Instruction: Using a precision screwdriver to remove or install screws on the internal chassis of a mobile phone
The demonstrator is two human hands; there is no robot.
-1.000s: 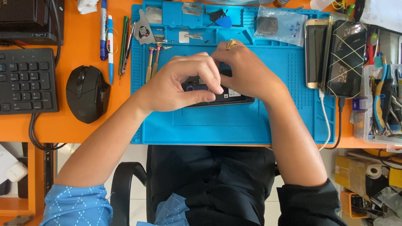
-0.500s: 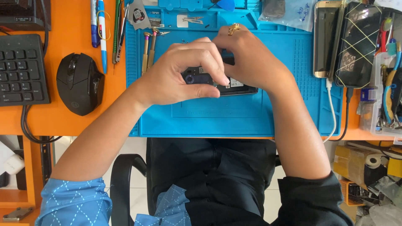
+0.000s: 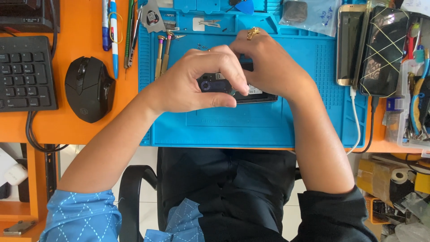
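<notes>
Gripping a dark phone (image 3: 251, 92) from both sides, the left hand (image 3: 197, 83) curls its fingers over the left end and the right hand (image 3: 268, 67), which wears a gold ring (image 3: 253, 32), closes over the far edge. The phone lies about the middle of a blue mat (image 3: 268, 125), with bare mat showing on its near side up to the mat's near edge, which sits almost at the near edge of the orange tabletop (image 3: 76, 130). On the far side the room is tighter: two screwdrivers (image 3: 162, 56) lie just left of the left hand, small screws (image 3: 201, 45) lie scattered just beyond the knuckles, and a clear bag (image 3: 313, 18) rests at the far right of the mat. Left of the mat lie pens (image 3: 112, 31), a black mouse (image 3: 88, 88) and a keyboard (image 3: 24, 74). Right of the mat two more phones (image 3: 367, 49) lie side by side, each with a cable running toward the near edge, and a clear box of tools (image 3: 414, 103) stands at the right edge of the tabletop. Below the tabletop, dark trousers and a black chair arm (image 3: 132, 188) show, with cluttered shelves low on the right.
</notes>
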